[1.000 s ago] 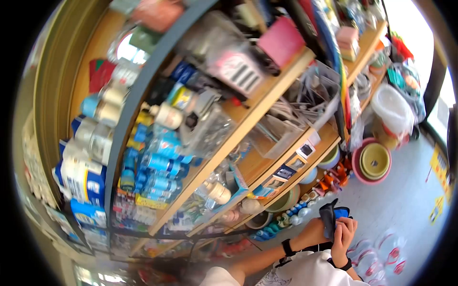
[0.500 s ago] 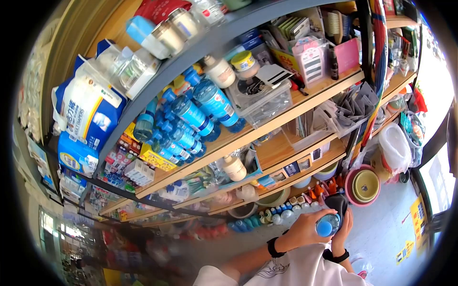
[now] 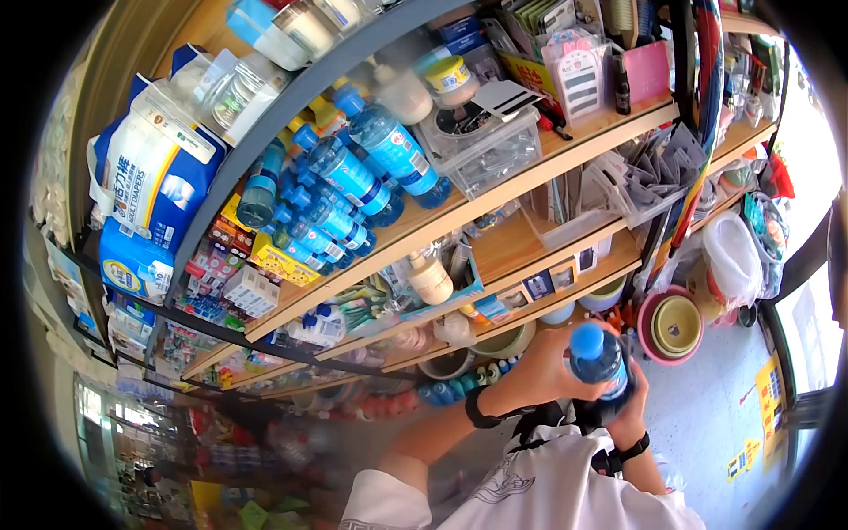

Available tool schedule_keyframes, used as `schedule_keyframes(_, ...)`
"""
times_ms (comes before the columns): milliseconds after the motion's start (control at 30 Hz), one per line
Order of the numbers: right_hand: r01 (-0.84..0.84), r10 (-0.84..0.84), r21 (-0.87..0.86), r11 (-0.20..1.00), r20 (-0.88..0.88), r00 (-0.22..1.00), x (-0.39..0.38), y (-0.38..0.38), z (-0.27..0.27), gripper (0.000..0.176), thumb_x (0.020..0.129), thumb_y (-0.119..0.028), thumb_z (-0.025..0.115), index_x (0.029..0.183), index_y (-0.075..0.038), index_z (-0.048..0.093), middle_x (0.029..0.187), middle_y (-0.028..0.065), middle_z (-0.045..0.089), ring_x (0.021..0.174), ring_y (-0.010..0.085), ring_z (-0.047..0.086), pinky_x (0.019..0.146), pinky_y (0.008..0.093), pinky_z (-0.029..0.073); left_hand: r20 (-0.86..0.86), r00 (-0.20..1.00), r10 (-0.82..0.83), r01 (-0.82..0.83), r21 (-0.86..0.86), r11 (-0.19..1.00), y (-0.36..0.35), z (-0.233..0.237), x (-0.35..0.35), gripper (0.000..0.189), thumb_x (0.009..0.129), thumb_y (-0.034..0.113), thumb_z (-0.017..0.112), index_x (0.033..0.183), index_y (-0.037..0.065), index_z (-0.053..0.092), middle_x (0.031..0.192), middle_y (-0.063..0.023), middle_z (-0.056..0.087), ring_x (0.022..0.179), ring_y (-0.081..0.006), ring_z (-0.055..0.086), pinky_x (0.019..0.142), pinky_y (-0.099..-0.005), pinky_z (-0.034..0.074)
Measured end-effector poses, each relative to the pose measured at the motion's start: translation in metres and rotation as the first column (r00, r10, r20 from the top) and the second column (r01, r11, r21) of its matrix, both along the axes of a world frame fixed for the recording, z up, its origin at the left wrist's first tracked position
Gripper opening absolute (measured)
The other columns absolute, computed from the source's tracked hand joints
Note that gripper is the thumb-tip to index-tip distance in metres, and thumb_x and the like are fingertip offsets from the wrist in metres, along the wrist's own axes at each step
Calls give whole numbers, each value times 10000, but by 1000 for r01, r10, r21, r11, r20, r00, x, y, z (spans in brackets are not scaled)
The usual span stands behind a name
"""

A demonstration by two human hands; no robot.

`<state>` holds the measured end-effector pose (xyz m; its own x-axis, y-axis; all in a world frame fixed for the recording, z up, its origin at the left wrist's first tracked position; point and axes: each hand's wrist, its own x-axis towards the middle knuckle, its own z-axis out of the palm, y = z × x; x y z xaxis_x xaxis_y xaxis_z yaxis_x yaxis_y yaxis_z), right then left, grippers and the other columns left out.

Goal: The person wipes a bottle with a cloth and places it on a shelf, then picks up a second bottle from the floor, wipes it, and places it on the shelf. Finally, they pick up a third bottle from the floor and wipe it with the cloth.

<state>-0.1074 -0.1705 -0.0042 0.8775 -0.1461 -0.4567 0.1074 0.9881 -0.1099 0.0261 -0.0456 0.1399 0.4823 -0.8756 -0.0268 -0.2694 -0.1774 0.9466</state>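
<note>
A blue-capped bottle stands nearly upright between my two hands at the lower right. My left hand is wrapped round its left side below the cap. On the other side my right hand is closed round a dark object against the bottle; its shape is mostly hidden. Similar blue bottles sit in rows on the shelf at the upper left, beside a clear plastic box and a pump bottle.
Wooden shelves run diagonally above my hands. Adult diaper packs are at the left. A pink basin with smaller bowls inside lies on the blue floor to the right, near a white plastic container.
The bottle and my hands have risen slightly, and the bottle now shows more of its side. The shelf goods have shifted slightly up and left in view.
</note>
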Motion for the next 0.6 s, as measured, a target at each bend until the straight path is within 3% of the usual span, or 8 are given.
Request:
schedule_keyframes(67,-37,39,65,997,-37,999,7,0,9,474,968,-408,515,1287,-62,573,1218,134,669,1090,296,649,1000,434,488,66,985,157,-139,-225,964,-7,-25,-9,640,737,148,835,1296,36,544,1247,-95,632,1076,-133,615,968,-290,473)
schedule_keyframes(100,-17,19,60,998,-34,999,8,1,17,464,977,-405,511,1281,-59,572,1202,135,674,1072,293,655,992,428,490,-48,978,204,-209,-244,947,-9,-45,-18,703,797,77,796,1378,32,402,1348,-122,559,1152,-156,591,1007,-303,460)
schedule_keyframes(133,-11,13,61,998,-33,999,8,3,26,464,977,-405,511,1281,-59,572,1202,135,674,1072,293,655,992,428,490,-46,979,198,-203,-243,949,-14,-60,-25,703,797,77,796,1378,32,402,1348,-122,559,1152,-156,591,1007,-303,460)
schedule_keyframes(200,-11,10,-5,1000,-67,998,11,8,45,460,988,-405,506,1280,-56,566,1203,138,672,1071,293,656,988,428,493,-332,867,372,-487,-396,779,-23,-75,-35,697,825,20,769,1376,50,344,1321,-131,562,1153,-189,610,988,-334,491)
schedule_keyframes(233,-16,14,-46,999,-33,999,11,12,54,417,980,-404,531,1228,-80,615,1160,93,699,1064,252,668,969,399,502,-401,840,366,-534,-490,689,-27,-75,-39,662,830,-28,747,1347,48,340,1289,-126,564,1156,-225,620,964,-368,516)
schedule_keyframes(367,-74,70,-82,994,-50,996,7,27,39,502,1010,-433,466,1320,-41,524,1190,144,675,1081,295,658,1005,433,497,-481,796,366,-594,-507,625,-23,-69,-36,617,842,-19,713,1358,40,380,1273,-139,586,1090,-243,652,949,-379,525)
schedule_keyframes(500,-273,283,-118,955,76,956,2,29,19,503,1018,-420,387,1303,-36,541,1197,150,668,1079,290,658,993,423,505,-521,842,140,-401,-431,808,-8,-62,-21,585,829,138,766,1328,6,490,1231,-147,642,1075,-217,651,946,-363,524)
schedule_keyframes(600,-265,263,-134,955,-34,964,4,25,28,425,1013,-348,422,1256,-30,568,1169,123,678,1059,269,663,979,405,508,-587,810,-18,-262,-388,884,0,-86,-18,594,813,173,777,1320,8,515,1241,-139,641,1092,-214,642,962,-357,509)
